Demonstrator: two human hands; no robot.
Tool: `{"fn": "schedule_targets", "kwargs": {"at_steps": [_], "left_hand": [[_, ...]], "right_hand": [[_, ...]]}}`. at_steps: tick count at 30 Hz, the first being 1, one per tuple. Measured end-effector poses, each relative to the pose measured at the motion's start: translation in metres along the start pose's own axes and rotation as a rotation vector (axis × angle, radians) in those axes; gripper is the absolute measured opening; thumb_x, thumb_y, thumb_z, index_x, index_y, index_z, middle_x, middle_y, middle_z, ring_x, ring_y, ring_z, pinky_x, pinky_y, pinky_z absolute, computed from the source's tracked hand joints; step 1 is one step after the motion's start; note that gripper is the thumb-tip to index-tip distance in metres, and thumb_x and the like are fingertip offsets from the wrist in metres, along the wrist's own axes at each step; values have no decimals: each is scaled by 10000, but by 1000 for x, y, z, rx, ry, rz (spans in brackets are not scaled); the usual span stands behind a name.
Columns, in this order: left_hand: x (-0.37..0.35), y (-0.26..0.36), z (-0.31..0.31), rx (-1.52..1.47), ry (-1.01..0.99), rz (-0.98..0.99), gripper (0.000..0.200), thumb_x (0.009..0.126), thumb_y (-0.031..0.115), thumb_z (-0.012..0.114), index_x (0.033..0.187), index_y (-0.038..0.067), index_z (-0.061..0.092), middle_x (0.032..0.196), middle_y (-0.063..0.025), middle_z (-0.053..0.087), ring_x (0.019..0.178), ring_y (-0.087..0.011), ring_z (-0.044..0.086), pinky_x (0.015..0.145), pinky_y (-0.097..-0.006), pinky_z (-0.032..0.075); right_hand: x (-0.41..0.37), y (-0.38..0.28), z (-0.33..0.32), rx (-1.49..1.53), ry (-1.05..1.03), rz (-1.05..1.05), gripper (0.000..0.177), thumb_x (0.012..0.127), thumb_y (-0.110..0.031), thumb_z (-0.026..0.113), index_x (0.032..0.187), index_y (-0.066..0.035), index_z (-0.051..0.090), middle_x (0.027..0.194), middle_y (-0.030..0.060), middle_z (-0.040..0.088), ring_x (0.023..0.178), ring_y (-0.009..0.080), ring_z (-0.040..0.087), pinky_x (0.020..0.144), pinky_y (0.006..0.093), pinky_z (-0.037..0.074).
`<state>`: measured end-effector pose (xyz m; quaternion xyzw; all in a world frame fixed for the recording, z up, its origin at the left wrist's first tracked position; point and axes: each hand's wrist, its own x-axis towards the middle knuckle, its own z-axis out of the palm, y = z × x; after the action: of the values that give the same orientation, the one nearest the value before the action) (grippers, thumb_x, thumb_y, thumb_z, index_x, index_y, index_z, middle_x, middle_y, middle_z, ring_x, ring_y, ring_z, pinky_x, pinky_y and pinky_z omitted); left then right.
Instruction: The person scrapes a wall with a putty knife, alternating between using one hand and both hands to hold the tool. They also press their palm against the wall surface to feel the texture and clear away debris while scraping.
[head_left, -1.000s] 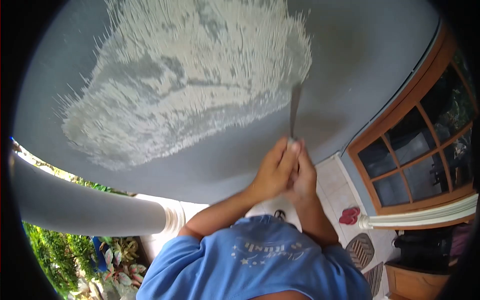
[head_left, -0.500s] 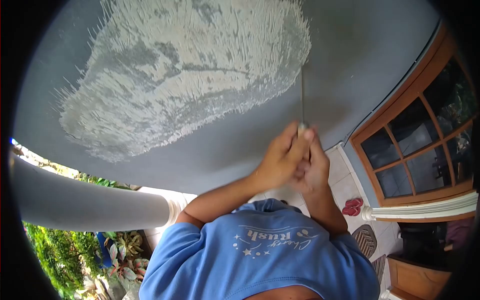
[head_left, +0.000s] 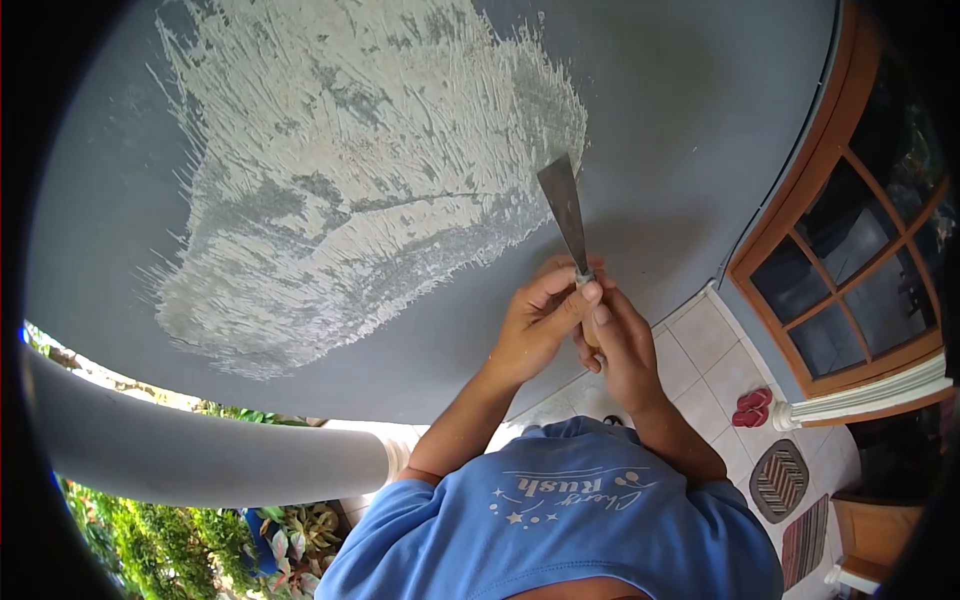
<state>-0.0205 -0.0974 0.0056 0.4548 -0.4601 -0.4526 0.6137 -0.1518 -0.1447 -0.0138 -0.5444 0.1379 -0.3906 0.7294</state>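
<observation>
A putty knife [head_left: 565, 212] with a flat dark metal blade and a light wooden handle points up in front of the grey painted wall [head_left: 660, 120]. My left hand [head_left: 540, 325] is closed around the top of its handle, thumb just below the blade. Lower down the same handle, my right hand [head_left: 628, 350] grips it with fingers bent and thumb against the wood. In this view the blade overlaps the lower right edge of a rough whitish scraped patch [head_left: 340, 190], whose borders show many streaky scratches.
A grey round column [head_left: 210, 440] stands at left, with green plants [head_left: 160, 540] beyond it. To the right are a wooden-framed window [head_left: 850, 270], red flip-flops [head_left: 752, 407] and a patterned mat [head_left: 779, 480] on the tiled floor [head_left: 705, 335].
The putty knife has turned from edge-on to showing its blade's broad face, and its tip has shifted left. Both hands have changed their grip on the handle. The view has shifted slightly.
</observation>
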Motion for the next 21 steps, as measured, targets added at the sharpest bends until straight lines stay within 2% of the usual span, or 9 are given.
{"fn": "schedule_targets", "kwargs": {"at_steps": [2,4,5,7,8,11,14,20,21], "left_hand": [[0,-6,1,62,-2,23,320,1002,257,575,1198,6,608,1238,-124,590,910,-135,631,627,-274,544],[0,-20,-2,111,-101,114,354,1025,341,496,1137,21,600,1261,-155,573,966,-217,638,802,-340,533],[3,-32,-1,93,-148,181,372,1035,360,460,1118,22,594,1259,-164,573,986,-240,639,849,-361,521],[3,-38,15,-57,-180,208,430,1063,407,316,1022,29,518,1198,-203,583,1053,-335,633,1010,-440,445],[6,-36,17,-106,-189,206,419,1066,403,304,1006,33,491,1160,-203,585,1048,-344,636,994,-442,459],[12,-29,22,-203,-199,172,395,1073,394,271,959,47,419,1053,-196,583,1023,-365,649,945,-445,499],[12,-15,29,-175,-151,112,384,1077,385,253,933,54,385,975,-171,568,980,-367,663,891,-434,531],[2,-14,44,-120,-63,65,382,1078,374,263,955,38,396,941,-145,555,946,-356,674,843,-403,546],[4,-14,48,-123,-64,57,382,1078,373,263,955,38,397,940,-143,555,943,-355,674,841,-403,547]], "right_hand": [[-7,9,-2,-174,46,-75,321,1039,-241,441,1232,2,522,690,30,520,507,113,477,457,261,371],[-13,23,-2,-458,119,-223,336,1033,-215,416,1249,25,510,672,83,565,517,189,566,476,304,426],[-14,28,-3,-597,107,-306,345,1020,-171,391,1260,54,494,670,154,616,569,325,646,525,348,491],[-14,29,1,-694,138,-351,361,1016,-173,398,1273,65,486,777,194,648,684,376,669,598,366,519],[-14,27,3,-744,154,-370,370,1014,-174,401,1280,71,481,830,213,663,741,402,680,634,375,533],[3,12,9,-843,251,-494,373,1013,-172,397,1262,87,495,963,248,646,867,393,675,732,392,533],[-1,7,1,-631,148,-383,367,1012,-165,389,1234,98,518,1061,268,620,956,384,657,799,406,520],[-16,-2,-3,-664,96,-255,397,1032,-157,306,1267,85,515,1114,230,615,1069,318,625,902,372,480],[-17,-5,-7,-628,102,-246,382,1027,-156,333,1247,85,530,1075,232,620,1015,331,639,857,381,495]]}}
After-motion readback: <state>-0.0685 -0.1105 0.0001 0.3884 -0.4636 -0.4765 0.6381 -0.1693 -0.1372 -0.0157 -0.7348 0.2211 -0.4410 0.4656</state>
